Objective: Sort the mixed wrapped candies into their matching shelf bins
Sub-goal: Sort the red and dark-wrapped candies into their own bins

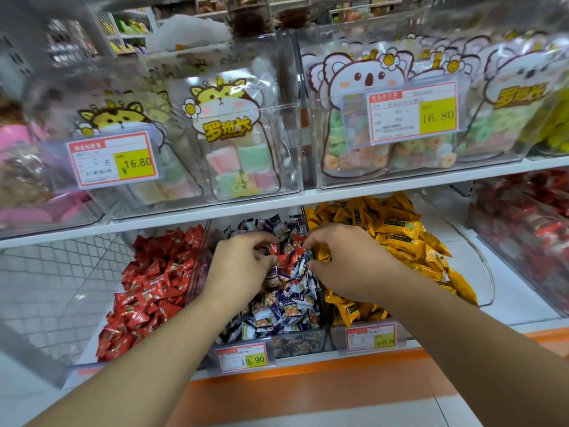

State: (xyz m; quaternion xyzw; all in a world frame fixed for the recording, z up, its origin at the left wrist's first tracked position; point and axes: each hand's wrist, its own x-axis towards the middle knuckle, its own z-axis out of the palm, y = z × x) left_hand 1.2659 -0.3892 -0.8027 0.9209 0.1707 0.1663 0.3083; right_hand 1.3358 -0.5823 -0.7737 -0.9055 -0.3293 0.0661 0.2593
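Both my hands work the middle bin [303,337] of purple-and-white candies: left hand [243,260] and right hand [341,260] pinch at stray red-wrapped candies [288,257] on top. Light, crinkly, slippery wrappers; I'd take them by the twisted ends.

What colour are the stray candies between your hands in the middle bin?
Red, among purple-and-white ones; head view.
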